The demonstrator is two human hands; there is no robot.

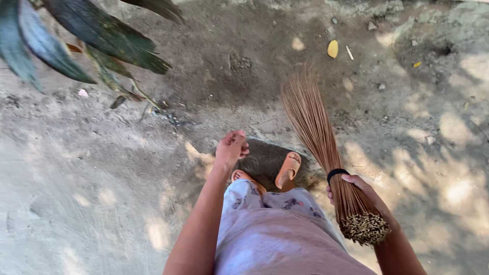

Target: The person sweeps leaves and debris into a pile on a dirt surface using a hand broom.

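Note:
My right hand (362, 196) grips a stick broom (320, 137) of thin brown ribs, bound by a black band near my fingers. Its bristle tips fan out over the dirt ground ahead, and the cut butt end sticks out below my wrist. My left hand (231, 146) hangs loosely in front of me with fingers curled, holding nothing. Below it I see my two feet in orange slide sandals (288, 169) and my light printed clothing (270, 229).
Dry packed dirt ground (91, 173) with patchy sunlight lies all around. Long dark green leaves (97, 35) hang in at the top left. A yellow fallen leaf (332, 49) and small stones lie at the top right.

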